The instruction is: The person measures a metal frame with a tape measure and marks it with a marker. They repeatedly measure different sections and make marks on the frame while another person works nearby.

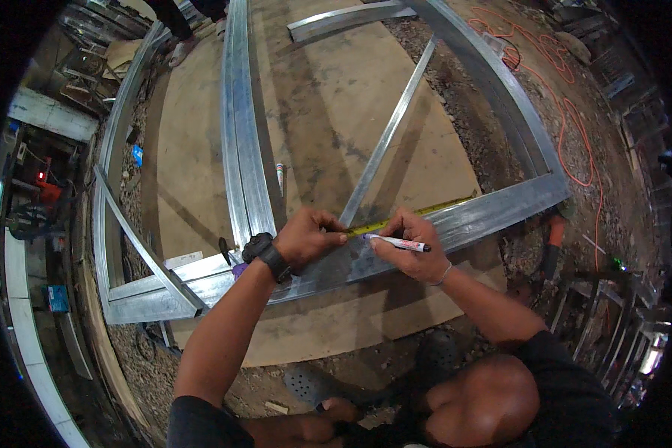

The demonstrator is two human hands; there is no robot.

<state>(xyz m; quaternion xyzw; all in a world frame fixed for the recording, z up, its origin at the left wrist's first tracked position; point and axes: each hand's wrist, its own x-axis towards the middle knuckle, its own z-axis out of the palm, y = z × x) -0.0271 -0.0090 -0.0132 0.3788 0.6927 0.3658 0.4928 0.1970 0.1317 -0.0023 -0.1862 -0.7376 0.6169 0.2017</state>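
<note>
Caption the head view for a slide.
Left hand holds yellow measuring tape along silver metal beam; right hand holds slim white marker.

1. The left hand's grip [306,240] hides the near end of the yellow tape measure [369,228]; its markings are too small to read.
2. The right hand's grip [417,263] covers a middle stretch of the tape measure.
3. The upper edge cuts off the paired beams [237,89] and another person's legs [173,19].
4. A purple item [239,270] beside the left wrist is too small to identify.
</note>
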